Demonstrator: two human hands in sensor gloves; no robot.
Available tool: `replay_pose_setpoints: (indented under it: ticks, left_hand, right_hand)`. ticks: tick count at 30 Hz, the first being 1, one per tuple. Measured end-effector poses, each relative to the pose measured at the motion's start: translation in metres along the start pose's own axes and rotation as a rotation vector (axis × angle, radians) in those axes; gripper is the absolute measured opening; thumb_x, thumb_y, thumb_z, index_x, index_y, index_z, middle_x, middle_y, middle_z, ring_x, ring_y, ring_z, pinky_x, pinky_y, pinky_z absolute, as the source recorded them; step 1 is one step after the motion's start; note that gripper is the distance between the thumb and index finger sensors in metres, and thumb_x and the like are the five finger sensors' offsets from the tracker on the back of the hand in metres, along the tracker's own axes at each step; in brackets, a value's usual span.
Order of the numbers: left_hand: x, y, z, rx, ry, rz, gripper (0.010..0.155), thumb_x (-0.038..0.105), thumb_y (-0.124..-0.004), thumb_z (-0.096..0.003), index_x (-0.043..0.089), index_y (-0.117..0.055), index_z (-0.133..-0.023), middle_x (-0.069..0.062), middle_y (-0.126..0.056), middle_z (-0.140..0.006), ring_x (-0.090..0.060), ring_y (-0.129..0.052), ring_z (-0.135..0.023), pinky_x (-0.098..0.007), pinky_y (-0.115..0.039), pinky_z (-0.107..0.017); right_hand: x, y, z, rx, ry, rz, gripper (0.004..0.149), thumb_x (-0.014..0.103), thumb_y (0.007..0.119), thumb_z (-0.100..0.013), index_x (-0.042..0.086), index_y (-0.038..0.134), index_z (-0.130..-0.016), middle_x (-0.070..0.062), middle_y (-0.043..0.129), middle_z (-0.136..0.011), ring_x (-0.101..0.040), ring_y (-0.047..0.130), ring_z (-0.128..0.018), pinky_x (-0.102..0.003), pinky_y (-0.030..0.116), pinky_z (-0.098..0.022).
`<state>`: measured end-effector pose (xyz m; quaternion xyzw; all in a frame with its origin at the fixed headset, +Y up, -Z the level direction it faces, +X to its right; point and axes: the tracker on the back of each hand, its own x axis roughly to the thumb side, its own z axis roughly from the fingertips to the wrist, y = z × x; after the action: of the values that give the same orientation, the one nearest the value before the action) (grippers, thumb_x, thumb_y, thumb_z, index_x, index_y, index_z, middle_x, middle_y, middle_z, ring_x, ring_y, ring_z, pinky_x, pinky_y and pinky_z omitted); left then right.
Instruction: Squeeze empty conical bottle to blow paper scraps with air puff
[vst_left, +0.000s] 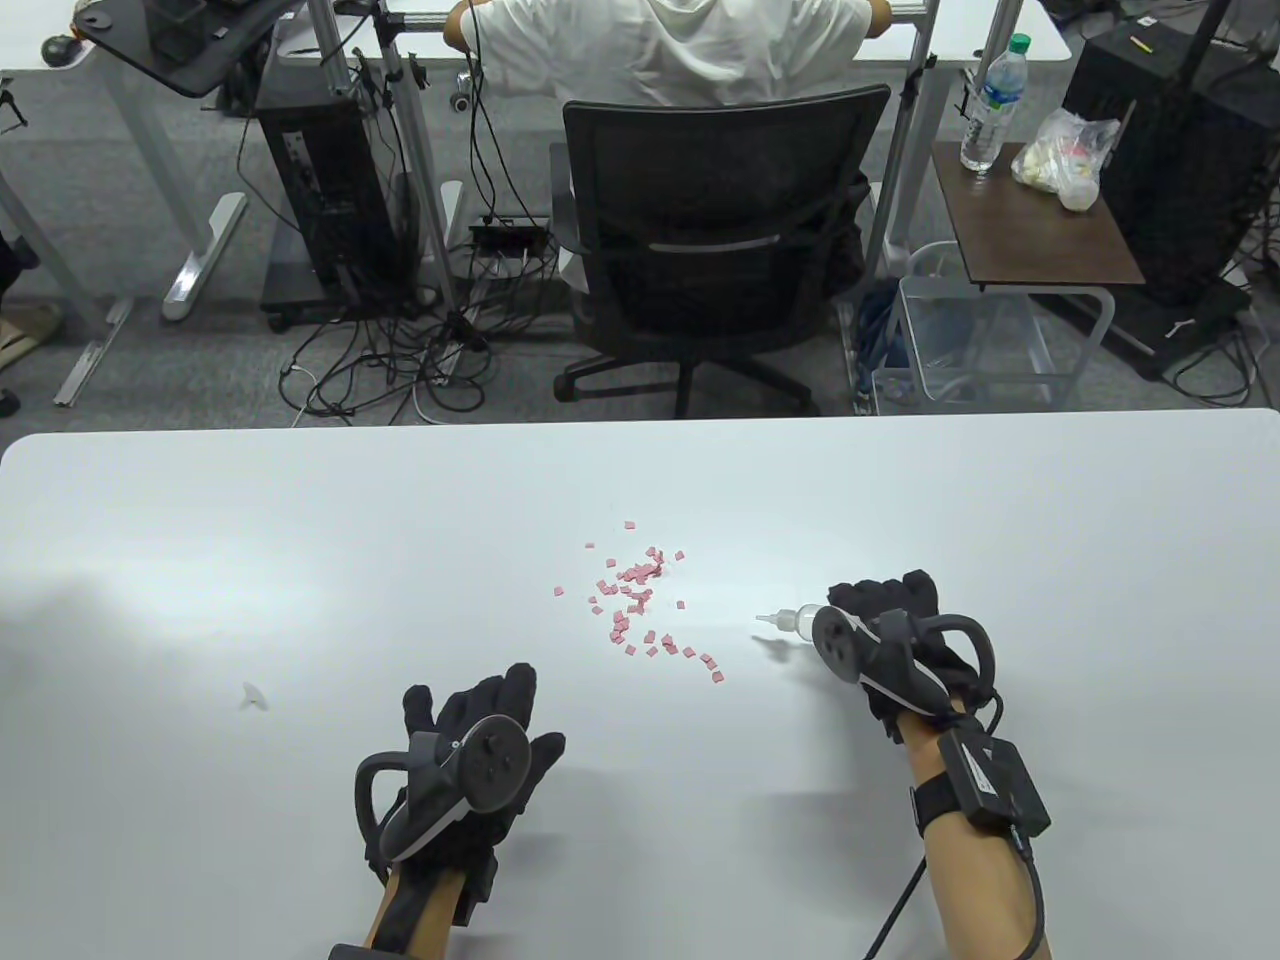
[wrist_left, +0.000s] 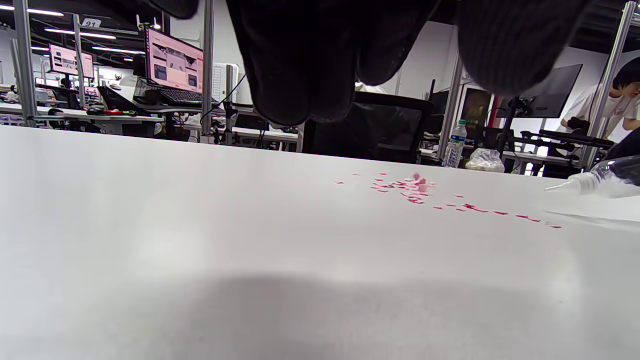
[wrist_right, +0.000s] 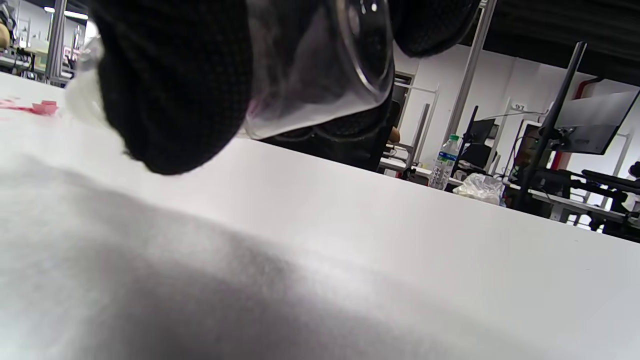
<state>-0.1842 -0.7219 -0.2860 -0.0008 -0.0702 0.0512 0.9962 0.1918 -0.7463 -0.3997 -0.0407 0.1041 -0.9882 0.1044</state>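
Right hand (vst_left: 893, 625) grips bottle (vst_left: 790, 620), body hidden; left hand (vst_left: 470, 745) empty, fingers spread.

Table view: high overhead, facing 12 o'clock across white table (vst_left: 300, 560) to office floor. Left wrist view: low, near tabletop, facing 1 o'clock toward pink scraps (wrist_left: 415, 189). Right wrist view: lower, closer, tilted; shares scraps, tabletop.

gloved hands: two, the left hand (vst_left: 470, 740) and the right hand (vst_left: 895, 620)
trackers: two, one on each hand
conical bottle (vst_left: 790, 622): one, clear
paper scraps (vst_left: 640, 600): several dozen small pink pieces, too many and too small for an exact count
white table (vst_left: 300, 560): one
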Motion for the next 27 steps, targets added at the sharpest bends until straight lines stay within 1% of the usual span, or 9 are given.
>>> replay_pose_setpoints:
  ticks: [2,7,11,14,16,19,22,23,27]
  left_hand:
    - [0.000,0.000,0.000,-0.001,0.000,-0.002,0.078,0.060,-0.076,-0.0545,0.025,-0.053,-0.119,-0.009,-0.069,-0.119,-0.033,-0.078,-0.107,-0.068,-0.032,-0.081]
    - [0.000,0.000,0.000,0.001,0.004,0.005,0.078,0.060,-0.076,-0.0545,0.025,-0.053,-0.120,-0.009,-0.069,-0.119,-0.033,-0.078,-0.106,-0.068,-0.032,-0.081]
    - [0.000,0.000,0.000,-0.003,0.005,0.005,0.077,0.060,-0.076,-0.0545,0.025,-0.053,-0.119,-0.009,-0.069,-0.119,-0.033,-0.078,-0.107,-0.068,-0.032,-0.081]
    - [0.000,0.000,0.000,-0.003,0.004,0.006,0.078,0.060,-0.076,-0.0545,0.025,-0.053,-0.120,-0.009,-0.069,-0.119,-0.033,-0.078,-0.107,-0.068,-0.032,-0.081]
    - [0.000,0.000,0.000,-0.002,0.003,0.006,0.078,0.060,-0.076,-0.0544,0.025,-0.053,-0.120,-0.009,-0.069,-0.119,-0.033,-0.078,-0.107,-0.068,-0.032,-0.081]
    - [0.000,0.000,0.000,-0.002,0.003,0.005,0.077,0.060,-0.076,-0.0545,0.025,-0.053,-0.119,-0.009,-0.069,-0.119,-0.033,-0.079,-0.106,-0.068,-0.032,-0.081]
    - [0.000,0.000,0.000,-0.003,0.003,0.004,0.077,0.060,-0.076,-0.0546,0.025,-0.053,-0.119,-0.009,-0.070,-0.119,-0.033,-0.078,-0.106,-0.068,-0.032,-0.081]
    - [0.000,0.000,0.000,-0.004,0.004,0.004,0.078,0.060,-0.076,-0.0544,0.025,-0.053,-0.120,-0.008,-0.069,-0.119,-0.033,-0.078,-0.107,-0.068,-0.032,-0.081]
    - [0.000,0.000,0.000,-0.005,0.005,0.003,0.077,0.060,-0.076,-0.0545,0.025,-0.053,-0.119,-0.009,-0.070,-0.119,-0.033,-0.078,-0.107,-0.068,-0.032,-0.081]
  right_hand:
    - [-0.002,0.002,0.000,0.058,-0.007,-0.024,0.069,0.041,0.102,-0.031,0.028,0.081,-0.095,0.000,0.092,-0.092,-0.025,0.094,-0.083,-0.060,0.060,-0.077]
    - [-0.011,0.000,0.005,0.051,-0.008,-0.057,0.061,0.038,0.106,-0.023,0.033,0.091,-0.082,0.005,0.100,-0.080,-0.018,0.100,-0.075,-0.056,0.064,-0.077]
    - [-0.015,0.000,0.009,0.072,-0.022,-0.078,0.067,0.037,0.106,-0.026,0.035,0.085,-0.090,0.005,0.094,-0.090,-0.021,0.094,-0.085,-0.059,0.061,-0.078]
    - [-0.016,0.000,0.010,0.072,-0.021,-0.072,0.069,0.037,0.106,-0.028,0.033,0.083,-0.092,0.004,0.093,-0.092,-0.023,0.093,-0.086,-0.060,0.060,-0.078]
    - [-0.016,-0.001,0.010,0.070,-0.012,-0.066,0.067,0.038,0.105,-0.028,0.033,0.084,-0.091,0.004,0.094,-0.090,-0.022,0.094,-0.084,-0.060,0.060,-0.077]
    - [-0.017,-0.004,0.010,0.010,0.029,-0.032,0.061,0.038,0.106,-0.024,0.030,0.091,-0.083,0.003,0.101,-0.078,-0.020,0.101,-0.072,-0.057,0.066,-0.075]
    - [-0.016,-0.004,0.008,0.034,0.039,-0.030,0.063,0.040,0.105,-0.026,0.029,0.089,-0.086,0.001,0.100,-0.081,-0.021,0.100,-0.073,-0.057,0.066,-0.075]
    - [-0.015,-0.004,0.006,0.052,0.049,-0.028,0.067,0.041,0.104,-0.028,0.028,0.086,-0.091,-0.001,0.097,-0.086,-0.023,0.097,-0.078,-0.059,0.063,-0.076]
    - [-0.016,-0.004,0.002,0.001,0.126,-0.019,0.069,0.042,0.103,-0.031,0.024,0.083,-0.095,-0.004,0.093,-0.089,-0.027,0.095,-0.079,-0.062,0.062,-0.074]
